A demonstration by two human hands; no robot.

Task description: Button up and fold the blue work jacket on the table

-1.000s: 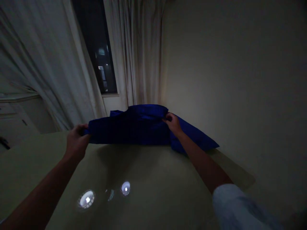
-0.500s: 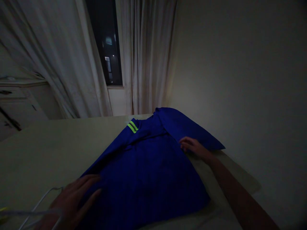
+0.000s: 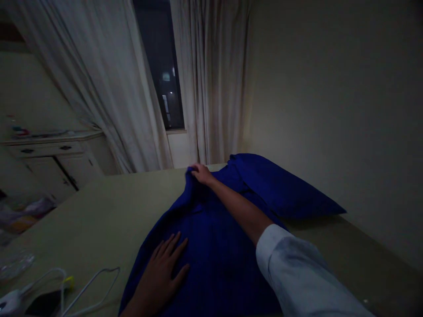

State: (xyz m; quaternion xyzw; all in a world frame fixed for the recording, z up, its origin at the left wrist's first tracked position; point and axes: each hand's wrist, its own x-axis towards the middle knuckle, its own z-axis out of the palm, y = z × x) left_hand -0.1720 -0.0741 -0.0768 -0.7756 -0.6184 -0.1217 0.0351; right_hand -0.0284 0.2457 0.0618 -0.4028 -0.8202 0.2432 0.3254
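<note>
A dark blue work jacket point(image 3: 218, 246) lies spread over the pale table. At its far left shoulder, my right hand point(image 3: 202, 173) pinches the cloth and holds that edge raised in a fold; the arm reaches across the garment. Spread flat near the left side of the jacket is my left hand point(image 3: 162, 270), fingers apart and palm down on the fabric. The right sleeve point(image 3: 284, 187) stretches out toward the wall. No yellow-green band shows at the shoulder now.
On the table point(image 3: 109, 211) at lower left lie a white cable point(image 3: 95, 278), a white plug-like piece point(image 3: 10, 303), a dark flat object point(image 3: 46, 304) and clear crumpled plastic point(image 3: 16, 264). A cabinet point(image 3: 49, 163), curtains point(image 3: 211, 88) and a wall point(image 3: 330, 110) surround the table.
My right hand has moved from the right sleeve to the far left shoulder and taken hold of it, lifting the edge. My left hand has shifted right onto the jacket. The view has turned left.
</note>
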